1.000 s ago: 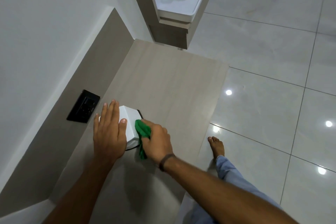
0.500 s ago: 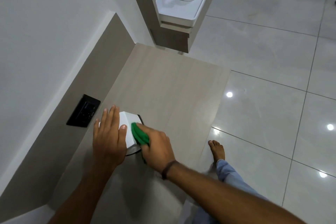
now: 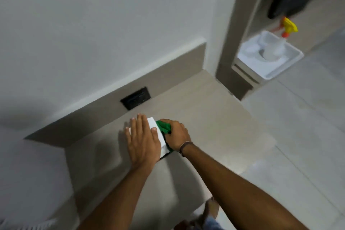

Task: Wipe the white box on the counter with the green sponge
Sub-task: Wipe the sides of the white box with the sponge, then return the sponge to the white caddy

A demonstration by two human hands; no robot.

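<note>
My fingers point(image 3: 139, 124) lie flat and close together across the top of the one white box point(image 3: 159, 139), my left hand point(image 3: 142, 141) pressing down on it rather than gripping. My right hand point(image 3: 177, 133) is curled tight around the one green sponge point(image 3: 164, 127), which bulges out past my knuckles and is pressed against the box's right side. A dark band circles my right wrist point(image 3: 184, 145).

The box sits on the beige counter point(image 3: 196, 110), near the low back panel, with a dark edge showing under its near corner. One black socket plate point(image 3: 135, 98) is set in that panel, just behind the box and apart from it. The white wall point(image 3: 93, 24) rises above.

Beyond the counter's far end, one white tray point(image 3: 268, 69) rests on a low shelf inside a cabinet opening. One spray bottle point(image 3: 274, 46) with a yellow and orange trigger head stands upright in it. The picture is blurred there, so I cannot tell what else the tray holds.

Pale floor tiles point(image 3: 298, 136) fill the right side. One bare foot point(image 3: 211, 206) shows at the bottom edge, beside the counter's front.
</note>
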